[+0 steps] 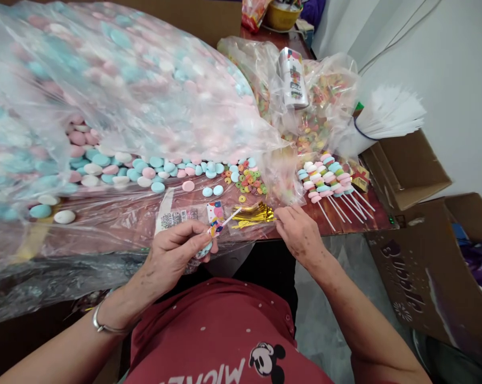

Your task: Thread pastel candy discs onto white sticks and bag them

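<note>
My left hand point(185, 242) is closed round a candy skewer in a printed clear wrapper point(203, 252), mostly hidden by the fingers. The skewer's white stick point(231, 216) points up and to the right out of the gathered wrapper. At the table edge, my right hand point(300, 236) pinches at the right end of a bundle of gold twist ties point(251, 215); its fingertips partly hide what they grip. Beyond the left hand lie printed wrappers point(214, 209). Several candy skewers point(329, 178) rest in a pile right of my right hand, sticks toward me.
A huge clear bag of pastel candies point(157, 90) spills across the left and middle. Gummy rings point(249, 180) lie loose before another bag point(324, 101), which bears a stack of printed wrappers point(292, 80). White sticks point(393, 114) and cardboard boxes point(409, 165) stand right.
</note>
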Motion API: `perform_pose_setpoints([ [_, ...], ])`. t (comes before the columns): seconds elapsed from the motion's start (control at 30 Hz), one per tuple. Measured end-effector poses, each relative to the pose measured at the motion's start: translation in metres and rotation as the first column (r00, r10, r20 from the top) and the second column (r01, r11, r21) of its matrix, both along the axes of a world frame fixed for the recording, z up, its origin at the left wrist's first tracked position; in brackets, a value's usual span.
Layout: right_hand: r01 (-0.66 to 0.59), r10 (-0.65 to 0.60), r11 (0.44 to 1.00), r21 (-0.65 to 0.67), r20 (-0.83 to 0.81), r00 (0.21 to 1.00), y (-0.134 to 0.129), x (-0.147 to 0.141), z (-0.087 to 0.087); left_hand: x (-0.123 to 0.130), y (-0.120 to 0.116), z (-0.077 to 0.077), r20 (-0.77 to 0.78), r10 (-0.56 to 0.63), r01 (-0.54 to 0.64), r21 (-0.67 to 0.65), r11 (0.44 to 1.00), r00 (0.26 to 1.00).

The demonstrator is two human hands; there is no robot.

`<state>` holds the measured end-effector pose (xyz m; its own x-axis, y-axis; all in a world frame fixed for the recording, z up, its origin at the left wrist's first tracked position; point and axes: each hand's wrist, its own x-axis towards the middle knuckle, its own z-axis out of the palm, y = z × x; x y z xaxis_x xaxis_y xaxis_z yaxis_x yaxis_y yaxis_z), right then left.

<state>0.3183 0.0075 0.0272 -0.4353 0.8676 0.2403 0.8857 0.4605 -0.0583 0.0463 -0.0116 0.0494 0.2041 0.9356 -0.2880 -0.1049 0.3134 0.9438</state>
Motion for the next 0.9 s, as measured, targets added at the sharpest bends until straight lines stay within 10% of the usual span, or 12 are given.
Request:
perform_pose_setpoints([
  [0.37,-0.031,0.031,0.999,0.026,0.001,1.0,0.001,0.007,0.012,0.002,0.0,-0.003,0.066,0.034,-0.031,-0.048,0.998,0.997],
  [0.63,0.207,-0.119,0.901,0.381,-0.241,0.963,-0.003,0.011,0.023,0.009,0.003,-0.001,0.143,0.06,-0.061,0.001,0.998,0.988],
  [0.73,0.344,-0.062,0.839,0.421,-0.554,0.83,-0.003,0.001,0.031,0.021,-0.001,0.0,0.193,-0.027,0.013,0.076,0.997,0.981],
  [0.9,0.399,-0.103,0.917,0.029,-0.946,0.306,0.007,-0.046,0.032,0.05,-0.013,0.004,0.144,-0.28,0.252,0.186,0.95,0.949],
])
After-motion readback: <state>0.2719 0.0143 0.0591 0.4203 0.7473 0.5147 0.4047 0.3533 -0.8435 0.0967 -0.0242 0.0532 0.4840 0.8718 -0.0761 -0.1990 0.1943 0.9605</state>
